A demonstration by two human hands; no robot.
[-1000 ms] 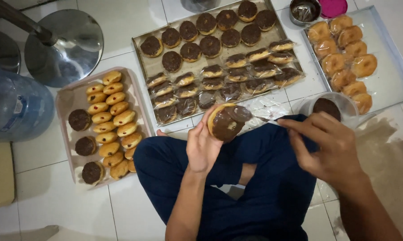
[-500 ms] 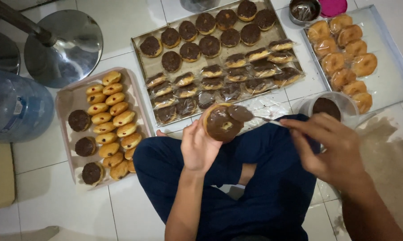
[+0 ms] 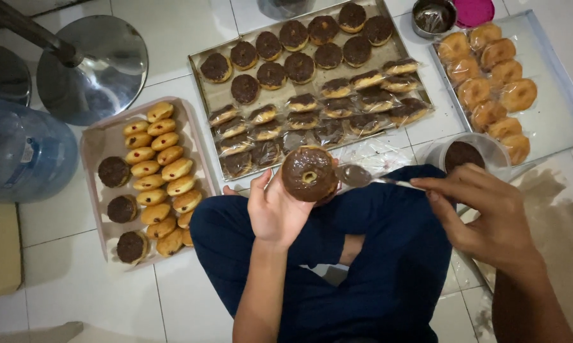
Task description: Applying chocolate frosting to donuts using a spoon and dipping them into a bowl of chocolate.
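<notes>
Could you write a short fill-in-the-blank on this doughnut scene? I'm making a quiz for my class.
1. The left hand holds a ____-glazed doughnut.
2. The right hand holds a ____ by its handle, its bowl beside the doughnut.
3. The plain doughnuts lie on the tray to the person's ____.

Missing words: chocolate; spoon; right

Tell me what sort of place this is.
Likely a small home or informal bakery work spot, on a tiled floor. Trays of doughnuts lie around: a metal tray of chocolate-topped ones and a pink tray of small buns, while the hands ice a doughnut.
</notes>
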